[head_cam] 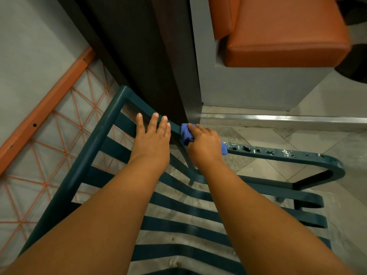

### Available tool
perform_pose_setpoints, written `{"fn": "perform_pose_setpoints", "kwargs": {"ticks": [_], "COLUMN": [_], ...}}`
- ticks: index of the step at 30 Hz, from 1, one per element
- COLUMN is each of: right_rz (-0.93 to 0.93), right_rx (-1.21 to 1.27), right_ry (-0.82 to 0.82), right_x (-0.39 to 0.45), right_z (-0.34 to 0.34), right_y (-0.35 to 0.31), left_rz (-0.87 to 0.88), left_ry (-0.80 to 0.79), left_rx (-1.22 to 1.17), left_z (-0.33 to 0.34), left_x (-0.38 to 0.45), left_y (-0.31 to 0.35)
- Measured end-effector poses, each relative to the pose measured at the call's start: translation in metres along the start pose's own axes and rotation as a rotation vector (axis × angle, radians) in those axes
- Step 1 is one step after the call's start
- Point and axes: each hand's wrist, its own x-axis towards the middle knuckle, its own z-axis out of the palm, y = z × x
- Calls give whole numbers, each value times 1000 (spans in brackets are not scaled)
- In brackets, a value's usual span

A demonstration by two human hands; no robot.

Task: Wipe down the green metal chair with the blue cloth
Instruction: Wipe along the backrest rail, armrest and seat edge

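The green metal chair (198,211) fills the lower middle of the head view, its slats running across below me. My left hand (153,135) rests flat on the top rail of the backrest with straight fingers. My right hand (204,143) grips the bunched blue cloth (186,133) and presses it onto the chair frame where the backrest meets the right armrest. That armrest (278,153) extends to the right and shows chipped paint and white specks.
A dark wooden panel (139,56) stands just behind the chair. To the right is a grey booth base with an orange cushioned seat (278,36). An orange frame with a string lattice (59,135) lies at the left. Tiled floor (317,120) lies to the right.
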Motion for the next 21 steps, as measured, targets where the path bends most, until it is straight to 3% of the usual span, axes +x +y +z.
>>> {"fn": "perform_pose_setpoints", "kwargs": {"ticks": [5, 8, 12, 16, 18, 21], "right_rz": [-242, -116, 174, 261, 235, -60], "right_rx": [40, 82, 170, 224, 246, 174], "right_ry": [23, -42, -406, -513, -474, -131], "right_x": [-21, 0, 41, 59, 58, 28], "right_z": [3, -9, -38, -50, -44, -8], "right_y": [31, 23, 8, -3, -13, -13], "left_rz": [1, 16, 32, 41, 39, 18], "left_ry": [-15, -16, -17, -22, -23, -24], "left_rx": [0, -11, -3, -9, -9, 2], "left_z": [-1, -1, 1, 0, -1, 0], "left_x": [2, 1, 3, 2, 3, 3], "left_y": [2, 2, 1, 0, 0, 1]}}
